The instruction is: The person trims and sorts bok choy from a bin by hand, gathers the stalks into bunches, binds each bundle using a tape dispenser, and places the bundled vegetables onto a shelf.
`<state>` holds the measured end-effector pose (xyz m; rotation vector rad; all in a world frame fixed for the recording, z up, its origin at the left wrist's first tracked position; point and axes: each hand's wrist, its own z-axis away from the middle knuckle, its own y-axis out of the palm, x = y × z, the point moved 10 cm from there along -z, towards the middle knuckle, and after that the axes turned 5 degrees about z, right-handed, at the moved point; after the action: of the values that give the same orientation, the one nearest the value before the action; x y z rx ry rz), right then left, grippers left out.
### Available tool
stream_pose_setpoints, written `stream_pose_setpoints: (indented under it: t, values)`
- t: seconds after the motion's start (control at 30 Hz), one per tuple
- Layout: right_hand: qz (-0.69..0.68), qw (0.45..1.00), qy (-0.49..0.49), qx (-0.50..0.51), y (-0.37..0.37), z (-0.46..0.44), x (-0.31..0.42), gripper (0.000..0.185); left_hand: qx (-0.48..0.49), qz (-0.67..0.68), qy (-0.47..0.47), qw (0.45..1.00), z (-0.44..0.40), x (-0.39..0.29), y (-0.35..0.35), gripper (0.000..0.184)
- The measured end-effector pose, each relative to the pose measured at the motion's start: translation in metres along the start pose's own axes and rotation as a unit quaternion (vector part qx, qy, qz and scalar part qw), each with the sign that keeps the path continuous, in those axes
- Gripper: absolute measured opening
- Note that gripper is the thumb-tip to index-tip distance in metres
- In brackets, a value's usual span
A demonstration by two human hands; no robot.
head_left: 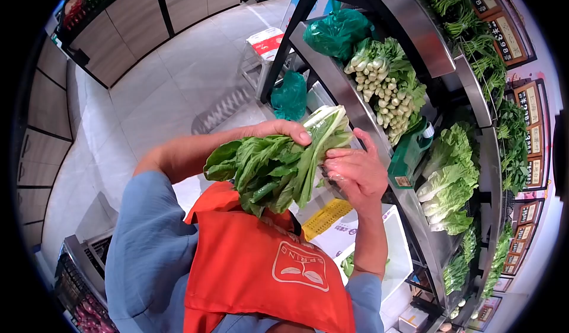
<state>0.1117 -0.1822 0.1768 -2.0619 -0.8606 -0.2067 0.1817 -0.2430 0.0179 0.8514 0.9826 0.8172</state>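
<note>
A bunch of leafy greens point(269, 167) is held in front of the red apron, its pale stem ends pointing up and to the right. My left hand point(284, 132) is wrapped round the bunch from above, thumb lying across the stems. Beside the stem ends is my right hand point(358, 170), with its fingers bent towards the greens and its thumb and forefinger raised apart. Its fingertips are partly hidden, and whether they grip a leaf is unclear.
Stacked stemmed greens point(388, 90), a green jug point(409, 155) and lettuce point(453, 179) stand on the shelf at the right. Green bags point(338, 33) lie near its top end. Below my right forearm is a white foam box point(403, 238).
</note>
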Motion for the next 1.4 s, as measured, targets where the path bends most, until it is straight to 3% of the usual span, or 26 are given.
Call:
stream_pose_setpoints:
  t: [0.13, 0.2, 0.27, 0.4, 0.47, 0.53, 0.7, 0.77, 0.83, 0.9, 0.93, 0.97, 1.03, 1.1, 1.17, 1.2, 1.3, 1.4]
  values:
    - [-0.033, 0.994, 0.016, -0.107, -0.01, 0.004, -0.016, 0.013, 0.125, 0.067, 0.099, 0.985, -0.025, -0.003, 0.028, 0.062]
    - [-0.045, 0.988, 0.019, -0.149, -0.011, 0.01, -0.023, 0.013, 0.133, 0.06, 0.093, 0.985, -0.036, 0.001, 0.025, 0.063]
    - [-0.036, 0.985, 0.017, -0.17, -0.013, 0.02, -0.031, 0.014, 0.247, 0.07, 0.021, 0.966, -0.037, 0.014, 0.059, 0.07]
    - [-0.085, 0.959, 0.077, -0.258, -0.009, 0.055, -0.063, 0.008, 0.197, 0.123, 0.082, 0.969, -0.09, 0.032, 0.015, 0.061]
    - [-0.191, 0.906, 0.247, -0.285, -0.005, 0.08, -0.098, 0.006, 0.163, 0.123, 0.099, 0.974, -0.111, 0.038, -0.002, 0.067]
    - [-0.302, 0.831, 0.356, -0.302, 0.003, 0.106, -0.113, 0.008, 0.18, 0.124, 0.062, 0.974, -0.117, 0.051, 0.005, 0.077]
    - [-0.457, 0.663, 0.48, -0.349, 0.032, 0.161, -0.131, 0.017, 0.295, 0.106, -0.075, 0.946, -0.093, 0.068, 0.074, 0.105]
    - [-0.481, 0.614, 0.514, -0.357, 0.046, 0.179, -0.136, 0.02, 0.234, 0.041, -0.08, 0.968, -0.09, 0.075, 0.063, 0.115]
    - [-0.503, 0.574, 0.542, -0.352, 0.066, 0.194, -0.145, 0.024, 0.037, -0.13, -0.002, 0.991, -0.076, 0.064, 0.006, 0.099]
    - [-0.534, 0.527, 0.571, -0.333, 0.097, 0.215, -0.16, 0.027, -0.161, -0.295, 0.071, 0.939, -0.038, 0.043, -0.045, 0.084]
    - [-0.606, 0.455, 0.565, -0.325, 0.141, 0.244, -0.192, 0.039, -0.185, -0.306, 0.084, 0.93, -0.041, 0.049, -0.062, 0.08]
    - [-0.592, 0.45, 0.604, -0.289, 0.156, 0.25, -0.187, 0.039, -0.213, -0.311, 0.094, 0.921, -0.045, 0.066, -0.093, 0.076]
    - [-0.553, 0.458, 0.664, -0.208, 0.166, 0.251, -0.181, 0.039, -0.232, -0.268, 0.093, 0.93, -0.051, 0.077, -0.116, 0.074]
    - [-0.553, 0.485, 0.653, -0.181, 0.203, 0.262, -0.188, 0.035, -0.177, -0.185, 0.211, 0.943, -0.08, 0.092, -0.104, 0.073]
    - [-0.553, 0.488, 0.659, -0.149, 0.217, 0.261, -0.192, 0.032, -0.196, -0.158, 0.206, 0.946, -0.092, 0.095, -0.11, 0.069]
    - [-0.544, 0.429, 0.692, -0.205, 0.222, 0.268, -0.195, 0.029, -0.203, -0.146, 0.202, 0.947, -0.093, 0.094, -0.117, 0.068]
    - [-0.49, 0.421, 0.727, -0.233, 0.231, 0.287, -0.197, 0.027, -0.229, -0.023, 0.132, 0.964, -0.094, 0.117, -0.141, 0.062]
    - [-0.411, 0.475, 0.743, -0.23, 0.225, 0.293, -0.196, 0.02, -0.249, -0.018, 0.132, 0.959, -0.086, 0.117, -0.147, 0.054]
